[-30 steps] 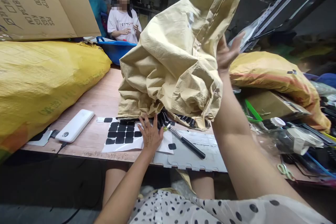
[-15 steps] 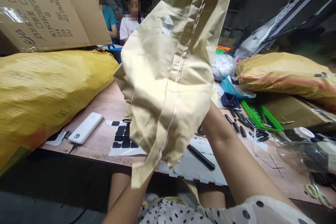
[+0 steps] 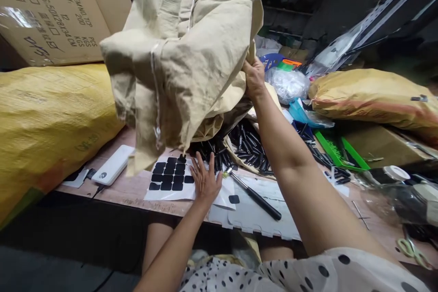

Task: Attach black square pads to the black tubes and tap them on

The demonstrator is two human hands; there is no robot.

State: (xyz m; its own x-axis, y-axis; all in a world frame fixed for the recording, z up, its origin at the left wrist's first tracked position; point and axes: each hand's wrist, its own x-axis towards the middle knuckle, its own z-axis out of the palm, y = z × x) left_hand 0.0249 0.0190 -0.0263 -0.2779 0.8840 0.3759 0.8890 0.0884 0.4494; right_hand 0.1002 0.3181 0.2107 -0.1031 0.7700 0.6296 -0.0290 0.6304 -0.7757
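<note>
My right hand (image 3: 255,75) grips the edge of a large tan cloth-like sack (image 3: 205,50), lifted and hanging crumpled over the table. Under the sack, a pile of small black cylindrical parts (image 3: 246,146) lies spread on the tabletop. My left hand (image 3: 205,180) rests with spread fingers by the near edge of this pile, over the right side of a white sheet with black rounded-square stickers (image 3: 167,175). To the right of that hand lies a hammer (image 3: 256,196) with a black handle, on a grey foam mat (image 3: 239,221).
A white power bank (image 3: 113,164) and a yellow sack (image 3: 51,118) are on the left, with a cardboard box (image 3: 61,18) above. A green tray (image 3: 342,150), a clear plastic jar (image 3: 386,196), scissors (image 3: 414,253) and another yellow sack (image 3: 372,96) stand at the right.
The tan sack has moved up and left, uncovering the black parts and the hammer's head. Both hands, hidden behind it before, now show, the left one down at the pile.
</note>
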